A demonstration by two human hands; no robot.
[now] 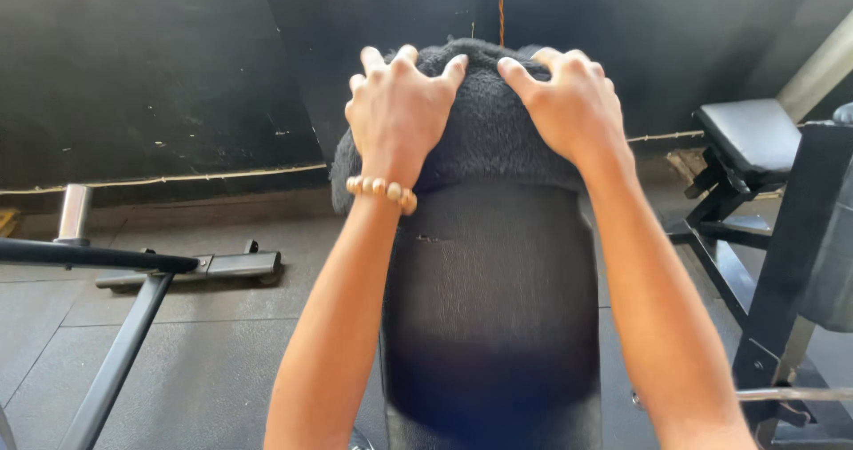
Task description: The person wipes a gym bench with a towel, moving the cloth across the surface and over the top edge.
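Note:
A tall black cylindrical punching bag (493, 308) stands upright in front of me. A dark fuzzy cloth (487, 139) is draped over its top. My left hand (400, 108), with a beaded bracelet on the wrist, presses on the left side of the cloth with fingers spread and curled into it. My right hand (564, 103) presses on the right side of the cloth in the same way. A thin orange cord (501, 6) rises from the bag's top.
A black padded bench (751, 135) on a metal frame (769, 308) stands at the right. A black metal bar and stand (107, 259) is at the left, with a low metal base (200, 268) behind it. Dark rubber floor tiles (204, 361) meet a black wall (151, 68).

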